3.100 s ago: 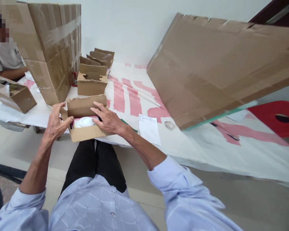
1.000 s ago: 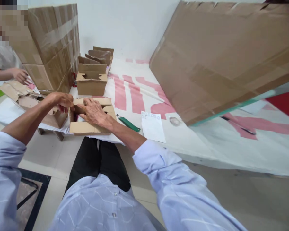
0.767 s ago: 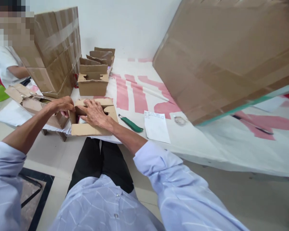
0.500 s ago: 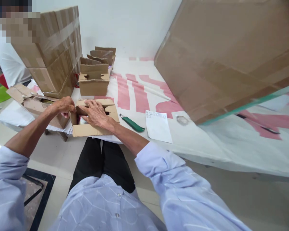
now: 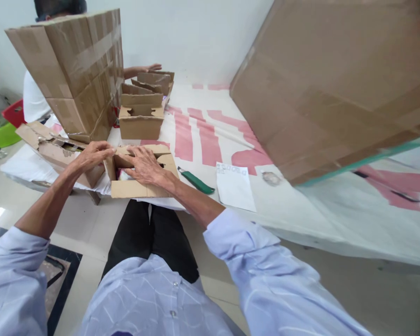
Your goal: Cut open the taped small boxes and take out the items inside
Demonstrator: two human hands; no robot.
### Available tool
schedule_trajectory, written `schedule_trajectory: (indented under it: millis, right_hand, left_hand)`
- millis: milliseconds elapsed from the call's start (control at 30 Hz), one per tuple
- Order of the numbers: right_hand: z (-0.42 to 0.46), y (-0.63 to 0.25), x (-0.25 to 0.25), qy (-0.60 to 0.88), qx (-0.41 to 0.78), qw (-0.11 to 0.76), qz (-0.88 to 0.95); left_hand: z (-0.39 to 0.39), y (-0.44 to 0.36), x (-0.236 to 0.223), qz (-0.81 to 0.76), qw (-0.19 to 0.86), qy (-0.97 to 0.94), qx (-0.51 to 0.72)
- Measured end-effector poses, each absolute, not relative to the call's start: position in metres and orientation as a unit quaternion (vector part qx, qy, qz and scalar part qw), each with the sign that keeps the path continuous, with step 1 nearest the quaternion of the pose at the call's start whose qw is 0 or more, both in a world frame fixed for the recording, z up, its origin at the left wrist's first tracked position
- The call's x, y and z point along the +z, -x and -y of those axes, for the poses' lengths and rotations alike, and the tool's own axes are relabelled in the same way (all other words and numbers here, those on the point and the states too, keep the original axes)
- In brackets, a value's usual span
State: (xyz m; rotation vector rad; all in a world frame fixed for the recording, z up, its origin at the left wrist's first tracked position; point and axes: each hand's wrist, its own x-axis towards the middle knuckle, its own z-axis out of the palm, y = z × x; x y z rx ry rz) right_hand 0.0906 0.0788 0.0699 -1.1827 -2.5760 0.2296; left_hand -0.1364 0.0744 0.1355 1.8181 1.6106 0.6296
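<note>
An open-topped cardboard box [image 5: 136,190] sits at the table's front edge before me, with something whitish and pink partly visible inside. My right hand [image 5: 147,167] lies across its opening, fingers spread and reaching over the inside. At the box's left side, my left hand [image 5: 94,157] stretches its fingers to the upper edge of the end panel; the thumb is largely hidden. Just right of the box rests a green box cutter [image 5: 198,182], beside a white paper sheet [image 5: 235,187] with handwritten marks.
Another opened carton [image 5: 61,156] stands at left. Behind are a row of small open boxes [image 5: 142,127] and a tall taped carton stack [image 5: 84,70]. A co-worker's hand [image 5: 150,68] reaches over the far boxes. A large carton [image 5: 332,88] fills the right; a tape roll [image 5: 271,178] lies nearby.
My left hand has gone from curled fingers at the box's left panel to stretched fingers over its edge. A co-worker's arm has appeared behind the stack. The view has shifted slightly left.
</note>
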Motion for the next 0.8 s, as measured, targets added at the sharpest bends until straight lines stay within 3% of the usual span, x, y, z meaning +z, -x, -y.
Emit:
schedule_trajectory:
  millis: [200,300,400,500,800]
  right_hand:
    - [-0.074,-0.107,0.078,0.364,0.087,0.186,0.909]
    - [-0.056,-0.11,0.088,0.333,0.111,0.202,0.914]
    - [-0.039,-0.111,0.091,0.316,0.181,0.143,0.92]
    - [-0.031,-0.115,0.086,0.333,0.236,0.113,0.906]
    - [-0.031,-0.134,0.074,0.308,0.287,0.178,0.889]
  left_hand:
    - [-0.05,0.166,0.12,-0.412,0.475,-0.717,0.301]
    - [-0.05,0.164,0.11,-0.438,0.414,-0.737,0.307]
    - [-0.055,0.15,0.1,-0.48,0.324,-0.743,0.335]
    - [-0.056,0.135,0.091,-0.488,0.302,-0.732,0.367]
    - [-0.05,0.143,0.065,-0.403,0.441,-0.714,0.366]
